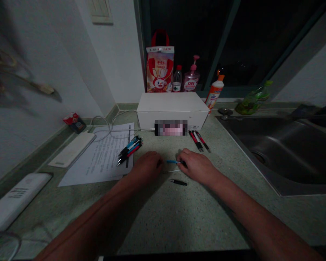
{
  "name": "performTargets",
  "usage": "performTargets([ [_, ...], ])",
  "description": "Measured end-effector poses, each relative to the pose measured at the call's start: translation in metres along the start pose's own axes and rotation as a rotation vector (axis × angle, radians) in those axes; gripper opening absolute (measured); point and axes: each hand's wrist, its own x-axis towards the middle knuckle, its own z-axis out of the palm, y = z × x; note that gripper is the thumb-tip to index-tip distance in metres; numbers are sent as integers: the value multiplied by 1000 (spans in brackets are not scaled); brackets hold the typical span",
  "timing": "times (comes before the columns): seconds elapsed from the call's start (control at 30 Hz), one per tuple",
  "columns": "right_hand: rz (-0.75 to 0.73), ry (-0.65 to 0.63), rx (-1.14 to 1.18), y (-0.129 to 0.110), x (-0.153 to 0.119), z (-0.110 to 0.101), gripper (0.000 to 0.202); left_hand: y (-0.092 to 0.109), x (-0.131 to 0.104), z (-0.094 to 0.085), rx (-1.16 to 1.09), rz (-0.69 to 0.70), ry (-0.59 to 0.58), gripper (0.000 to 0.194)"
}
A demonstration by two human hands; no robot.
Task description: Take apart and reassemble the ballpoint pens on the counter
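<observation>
My right hand (193,163) is closed on a blue pen barrel (172,161), whose tip points left toward my other hand. My left hand (150,163) rests on the counter with its fingers curled in; whatever they hold, if anything, is hidden. Between and just below the hands lies a thin white stick, like a pen refill (175,170). Closer to me is a short black pen part (178,182) with a pointed end. Several blue, black and red pens (129,148) lie in a pile on the paper, left of my left hand. Red, black and white pens (199,140) lie beyond my right hand.
A white box (172,103) stands at the back, with a phone (171,128) leaning on it, plugged into a cable. A printed sheet (103,156), a white flat case (72,149) and a white power strip (17,199) lie left. At right is a steel sink (277,145); bottles line the window.
</observation>
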Motion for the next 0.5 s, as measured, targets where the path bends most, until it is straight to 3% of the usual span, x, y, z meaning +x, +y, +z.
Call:
performTargets([
  [0.17,-13,16,1,0,0,2,6,-2,-1,3,-25,2,46,11],
  [0.37,-2,14,15,1,0,1,5,-17,2,-3,-89,-158,148,11],
  [0.5,-1,15,26,0,0,1,4,-18,5,0,-77,-74,106,14],
])
